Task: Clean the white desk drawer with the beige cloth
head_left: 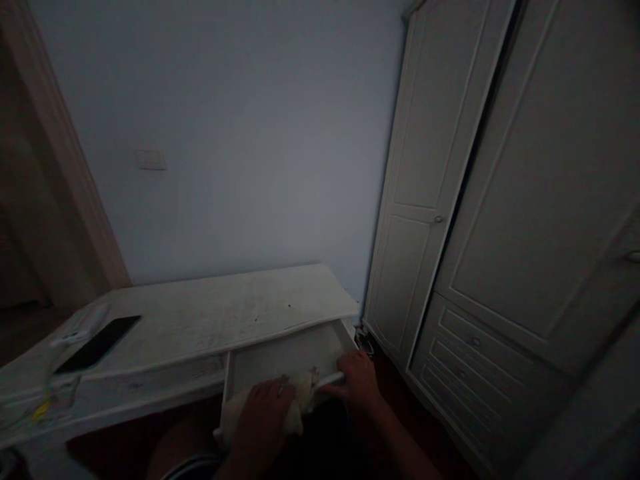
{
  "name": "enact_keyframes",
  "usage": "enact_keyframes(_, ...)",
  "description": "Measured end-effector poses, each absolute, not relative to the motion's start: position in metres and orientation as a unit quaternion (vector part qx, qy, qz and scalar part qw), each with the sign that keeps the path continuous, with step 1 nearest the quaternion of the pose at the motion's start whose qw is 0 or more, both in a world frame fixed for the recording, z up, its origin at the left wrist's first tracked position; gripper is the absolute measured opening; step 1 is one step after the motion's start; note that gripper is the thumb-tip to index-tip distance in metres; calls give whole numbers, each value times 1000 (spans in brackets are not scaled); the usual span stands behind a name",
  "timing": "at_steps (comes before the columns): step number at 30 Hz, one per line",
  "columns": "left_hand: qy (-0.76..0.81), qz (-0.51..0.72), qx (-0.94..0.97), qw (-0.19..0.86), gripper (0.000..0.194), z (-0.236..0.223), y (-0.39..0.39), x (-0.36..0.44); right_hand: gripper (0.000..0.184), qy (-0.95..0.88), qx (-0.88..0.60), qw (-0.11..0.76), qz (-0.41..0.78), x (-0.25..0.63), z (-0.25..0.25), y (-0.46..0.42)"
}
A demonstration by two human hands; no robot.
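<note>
A white drawer [285, 357] is pulled out from the white desk [225, 310]. At its front lies a pale, crumpled cloth [303, 393], partly hidden by my hands. My left hand [265, 407] presses down on the cloth with its fingers bent over it. My right hand [357, 377] grips the drawer at its front right corner, its thumb by the front edge. The dim light leaves the exact finger contact hard to make out.
A black phone [100, 343] and a white object [85, 323] lie on the desk's left part. Below them hangs something yellow [41, 410]. A white wardrobe [415, 200] with drawers stands close on the right. Behind the desk is a bluish wall [250, 133].
</note>
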State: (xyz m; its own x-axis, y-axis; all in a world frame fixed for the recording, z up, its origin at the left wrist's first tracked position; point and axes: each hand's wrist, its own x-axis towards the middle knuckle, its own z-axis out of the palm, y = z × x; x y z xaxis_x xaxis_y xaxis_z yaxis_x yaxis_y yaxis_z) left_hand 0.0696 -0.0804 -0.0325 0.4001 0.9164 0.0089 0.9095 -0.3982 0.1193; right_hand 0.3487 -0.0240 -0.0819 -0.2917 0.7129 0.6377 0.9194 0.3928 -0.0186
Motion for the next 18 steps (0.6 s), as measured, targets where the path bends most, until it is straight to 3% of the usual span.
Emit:
enact_keyframes(4,520,58,849,77,57,-20,-71,106,61,-792,-528,263,-158,350,-83,-22)
enact_keyframes(7,515,42,852,81,66,-19,-71,108,58,-794,-533,248,-156,350,-84,-21)
enact_keyframes(12,549,18,835,41,74,-42,-78,54,70,-786,-528,279,-160,349,-84,-22)
enact_keyframes(18,549,28,833,-54,64,-55,-98,-10,69,-791,-528,271,-149,347,-78,-25)
